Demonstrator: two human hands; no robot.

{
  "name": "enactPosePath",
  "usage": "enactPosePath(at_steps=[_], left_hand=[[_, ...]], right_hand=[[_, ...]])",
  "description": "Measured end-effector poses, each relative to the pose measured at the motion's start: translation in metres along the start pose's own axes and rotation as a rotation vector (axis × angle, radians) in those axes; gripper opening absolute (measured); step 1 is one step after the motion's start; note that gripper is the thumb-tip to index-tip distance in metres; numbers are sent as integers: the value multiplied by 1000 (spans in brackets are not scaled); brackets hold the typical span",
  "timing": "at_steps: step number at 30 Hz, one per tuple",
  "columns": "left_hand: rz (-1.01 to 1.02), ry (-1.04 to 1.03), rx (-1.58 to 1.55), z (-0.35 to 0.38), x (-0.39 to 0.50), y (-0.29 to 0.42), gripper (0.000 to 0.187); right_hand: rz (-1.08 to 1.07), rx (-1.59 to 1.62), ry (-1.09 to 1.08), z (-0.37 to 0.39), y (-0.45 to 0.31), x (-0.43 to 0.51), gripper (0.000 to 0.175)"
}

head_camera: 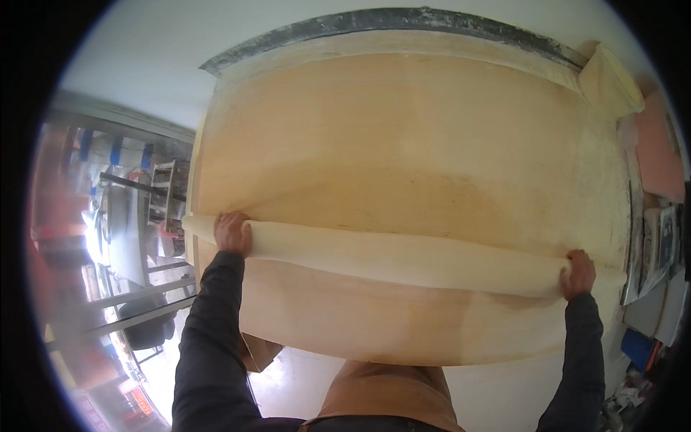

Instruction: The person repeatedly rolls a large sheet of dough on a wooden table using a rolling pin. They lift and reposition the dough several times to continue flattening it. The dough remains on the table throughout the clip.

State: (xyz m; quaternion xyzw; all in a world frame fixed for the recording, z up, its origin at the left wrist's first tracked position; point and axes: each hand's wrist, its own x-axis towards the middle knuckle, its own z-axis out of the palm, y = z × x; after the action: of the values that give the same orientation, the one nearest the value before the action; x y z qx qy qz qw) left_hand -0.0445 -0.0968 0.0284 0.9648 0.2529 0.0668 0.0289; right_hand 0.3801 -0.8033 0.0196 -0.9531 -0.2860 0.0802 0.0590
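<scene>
A long pale roll (pixel 399 259), seemingly a sheet of dough wound up, lies across a broad wooden board (pixel 410 135) in front of me. Whether a rolling pin runs inside it is hidden. My left hand (pixel 233 233) grips the roll near its left end, fingers curled over the top. Close to the other end, my right hand (pixel 578 274) is wrapped round it in the same way. The roll slants slightly, with its right end nearer me. Pale powder, probably flour, dusts the board, thickest along the right side.
A dark, powder-marked strip (pixel 378 22) edges the board's back against the wall. At the far right corner stands a pale yellow bag or container (pixel 610 81). Stacked goods (pixel 656 237) crowd the right side. Left of the board are window bars (pixel 146 313) and a small ladder (pixel 162 189).
</scene>
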Motion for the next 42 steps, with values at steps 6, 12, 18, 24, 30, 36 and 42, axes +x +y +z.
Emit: enactPosePath(at_steps=[6,12,18,24,30,36,42], left_hand=[[83,146,27,2,23,-21,24],[-96,7,78,1,27,-38,34],[12,132,113,0,16,-34,48],[-81,210,173,14,71,-73,40],[-346,226,-9,50,82,157,62],[115,208,-119,54,66,286,60],[55,235,-57,39,103,182,44]], right_hand=[[-327,-129,328,-2,60,36,32],[94,195,187,5,89,40,35],[-243,-190,466,16,124,22,53],[254,29,185,7,157,79,51],[20,-386,-48,28,-109,105,24],[-366,-42,442,28,-313,90,50],[-364,-153,467,8,-201,110,46]])
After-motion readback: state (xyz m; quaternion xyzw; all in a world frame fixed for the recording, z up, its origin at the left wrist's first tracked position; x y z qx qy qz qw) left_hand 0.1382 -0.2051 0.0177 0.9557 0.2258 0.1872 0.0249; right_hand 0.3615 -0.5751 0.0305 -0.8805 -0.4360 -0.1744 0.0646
